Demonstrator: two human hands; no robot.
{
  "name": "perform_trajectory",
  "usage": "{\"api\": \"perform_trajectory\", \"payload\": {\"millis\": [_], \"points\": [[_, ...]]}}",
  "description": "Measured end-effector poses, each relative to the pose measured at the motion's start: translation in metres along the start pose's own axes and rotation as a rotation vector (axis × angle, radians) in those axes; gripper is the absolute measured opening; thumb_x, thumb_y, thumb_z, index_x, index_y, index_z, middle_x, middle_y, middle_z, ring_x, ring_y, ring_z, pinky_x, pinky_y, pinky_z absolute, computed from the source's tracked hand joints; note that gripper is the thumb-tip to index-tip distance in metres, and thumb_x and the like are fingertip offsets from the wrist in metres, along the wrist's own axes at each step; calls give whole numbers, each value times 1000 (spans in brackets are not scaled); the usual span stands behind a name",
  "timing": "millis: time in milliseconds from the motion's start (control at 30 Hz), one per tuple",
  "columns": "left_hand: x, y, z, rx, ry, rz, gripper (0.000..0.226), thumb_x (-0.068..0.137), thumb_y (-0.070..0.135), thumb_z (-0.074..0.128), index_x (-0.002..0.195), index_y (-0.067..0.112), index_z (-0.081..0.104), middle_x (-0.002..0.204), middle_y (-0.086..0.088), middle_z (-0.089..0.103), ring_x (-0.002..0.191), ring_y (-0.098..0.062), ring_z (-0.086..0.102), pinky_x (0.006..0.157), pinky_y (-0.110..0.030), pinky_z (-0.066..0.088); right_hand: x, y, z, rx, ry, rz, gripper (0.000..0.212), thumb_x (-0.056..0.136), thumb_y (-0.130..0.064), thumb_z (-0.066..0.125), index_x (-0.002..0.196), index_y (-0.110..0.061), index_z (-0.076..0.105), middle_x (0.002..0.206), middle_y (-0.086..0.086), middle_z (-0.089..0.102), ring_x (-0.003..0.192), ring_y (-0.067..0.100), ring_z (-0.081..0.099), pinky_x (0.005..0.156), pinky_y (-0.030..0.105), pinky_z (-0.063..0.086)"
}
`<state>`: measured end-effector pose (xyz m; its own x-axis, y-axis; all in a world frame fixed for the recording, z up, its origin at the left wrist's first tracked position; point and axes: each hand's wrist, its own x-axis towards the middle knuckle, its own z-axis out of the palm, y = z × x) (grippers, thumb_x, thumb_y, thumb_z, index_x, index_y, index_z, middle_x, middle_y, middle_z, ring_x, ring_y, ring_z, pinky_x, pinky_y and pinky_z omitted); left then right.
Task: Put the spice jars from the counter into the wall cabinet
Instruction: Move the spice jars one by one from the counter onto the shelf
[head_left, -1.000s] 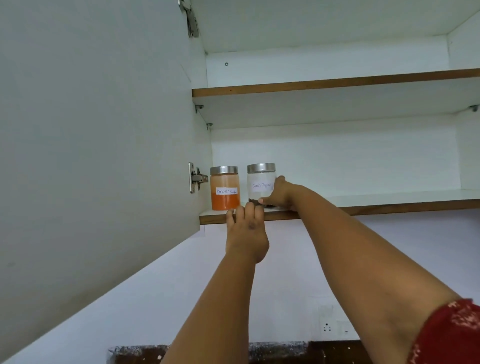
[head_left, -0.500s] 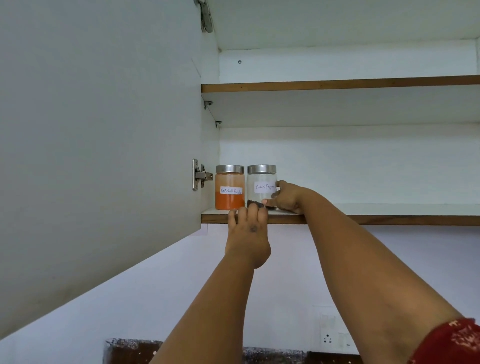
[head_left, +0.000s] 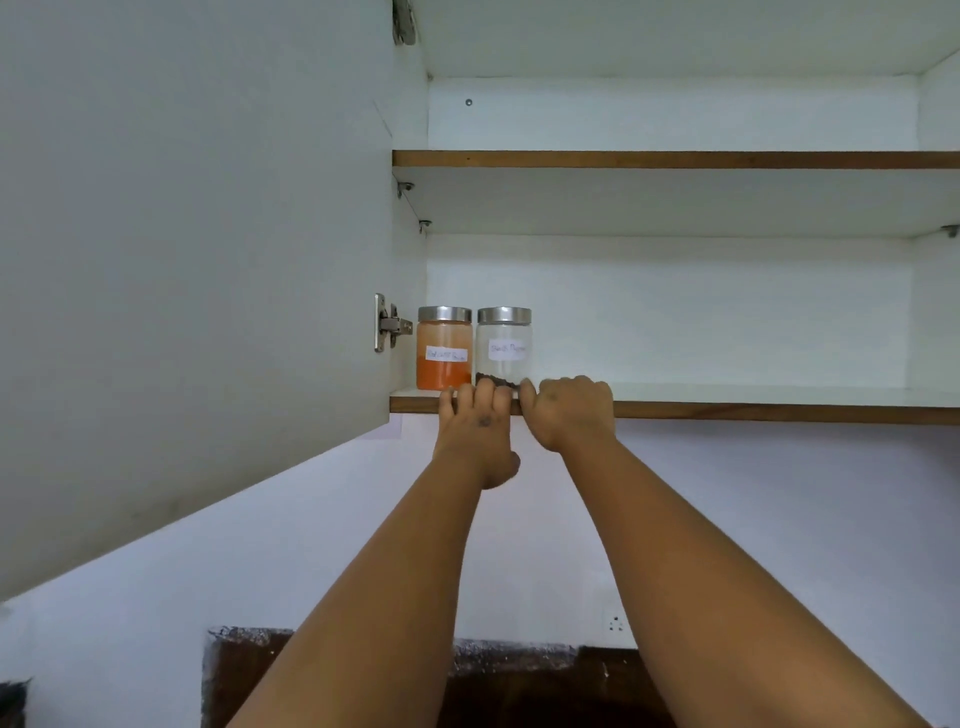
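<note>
Two glass spice jars with steel lids stand side by side at the left end of the lower shelf (head_left: 753, 411) of the wall cabinet. One is an orange powder jar (head_left: 443, 349). To its right is a clear jar (head_left: 504, 347) with a little dark spice at the bottom. My left hand (head_left: 475, 423) rests its fingertips on the shelf's front edge, just below the two jars. My right hand (head_left: 569, 410) sits at the shelf edge right of the clear jar, fingers loosely curled, thumb tip near the jar's base and holding nothing.
The open cabinet door (head_left: 197, 260) fills the left side, hinged beside the orange jar. An upper shelf (head_left: 675, 159) spans the cabinet above. Bare shelf runs right of the jars. Below are a white wall with a socket (head_left: 616, 622) and a dark counter (head_left: 519, 686).
My right hand has let go of the clear jar and drawn back to the shelf edge. The clear jar now stands close beside the orange jar. My left hand stays on the shelf edge.
</note>
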<state>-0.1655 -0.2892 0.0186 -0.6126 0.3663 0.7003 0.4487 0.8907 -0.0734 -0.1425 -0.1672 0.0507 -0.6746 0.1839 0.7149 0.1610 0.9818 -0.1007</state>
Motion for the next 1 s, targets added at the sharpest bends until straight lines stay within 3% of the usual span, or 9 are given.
{"api": "perform_trajectory", "payload": {"millis": [67,167,200,267,400,467,733,867,1000], "points": [[-2,2,-3,17,-26,-2,84,80,48,61,147,16,21,144,-7,27,136,-29,24,118,-50,2,-22,14,-2,41,46,-28,51,102,-45,20,115,-19,63,121,8,65,109,28,55,95,41,35],[-18,10,-4,-31,-10,-34,95,82,51,59,153,14,8,157,-10,14,147,-30,7,118,-50,-4,-61,33,1,156,17,-17,50,99,-46,38,147,-31,36,158,6,25,146,27,18,115,45,21],[-29,13,-2,-58,0,-48,96,85,51,57,154,15,2,161,-10,5,149,-30,1,118,-49,-5,-77,38,5,208,26,-6,52,96,-47,44,145,-31,38,158,6,24,146,27,17,114,46,23],[-58,25,9,-64,16,-43,93,89,51,51,155,17,-6,162,-11,-3,149,-31,-4,117,-50,-10,-114,48,19,301,23,57,45,93,-49,49,133,-28,49,144,7,41,135,30,36,109,45,32],[-155,59,59,-95,-155,106,95,88,50,50,154,21,-11,163,-10,-5,149,-35,-6,113,-52,-18,-229,55,72,442,-283,300,42,94,-49,48,131,-30,45,137,5,44,125,28,45,100,46,41],[-213,72,89,-152,-303,114,95,87,45,52,154,22,-11,163,-10,-5,149,-35,-8,112,-52,-18,-290,59,100,399,-431,283,43,96,-47,48,134,-29,43,140,5,42,126,27,43,99,46,42],[-409,86,176,-458,-844,-240,92,86,47,60,155,27,1,161,-11,1,148,-37,3,118,-54,1,-439,75,154,266,-790,426,61,88,-52,59,139,-26,38,142,9,38,131,31,36,102,46,38],[-443,92,185,-538,-882,-321,89,86,47,60,154,24,7,160,-11,8,146,-37,11,118,-52,12,-472,72,172,81,-976,387,95,74,-69,63,148,-23,25,149,17,30,138,36,29,110,47,31],[-455,93,186,-681,-825,-392,82,87,37,64,152,22,15,155,-6,14,143,-31,17,113,-46,29,-497,68,184,120,-957,390,84,78,-57,67,143,-19,29,148,20,29,139,37,29,112,45,33]]}}
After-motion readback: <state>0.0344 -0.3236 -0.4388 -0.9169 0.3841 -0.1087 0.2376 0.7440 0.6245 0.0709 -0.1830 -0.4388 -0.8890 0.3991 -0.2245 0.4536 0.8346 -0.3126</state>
